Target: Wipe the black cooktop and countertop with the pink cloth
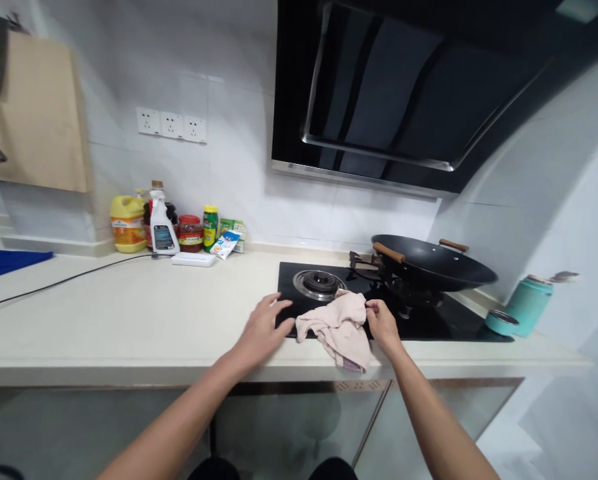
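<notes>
A crumpled pale pink cloth (pixel 339 323) lies over the front edge of the black glass gas stove (pixel 291 280), partly hanging past it onto the counter. My right hand (pixel 383 325) pinches the cloth's right side between thumb and fingers. To the left of the cloth, my left hand (pixel 266 327) hovers by the stove's left edge, fingers spread, holding nothing. Just behind the cloth is the left burner (pixel 321 283), with no pan support on it. A black wok (pixel 433 263) with wooden handles sits over the right burner.
A dark pan support (pixel 363 260) rests beside the wok. At the right stand a teal canister (pixel 531 303) and its lid (pixel 501 323). Along the wall are a spray bottle (pixel 163 223), a yellow jug (pixel 129 223) and jars. A black cable (pixel 69 277) crosses the counter. The range hood (pixel 369 93) hangs above.
</notes>
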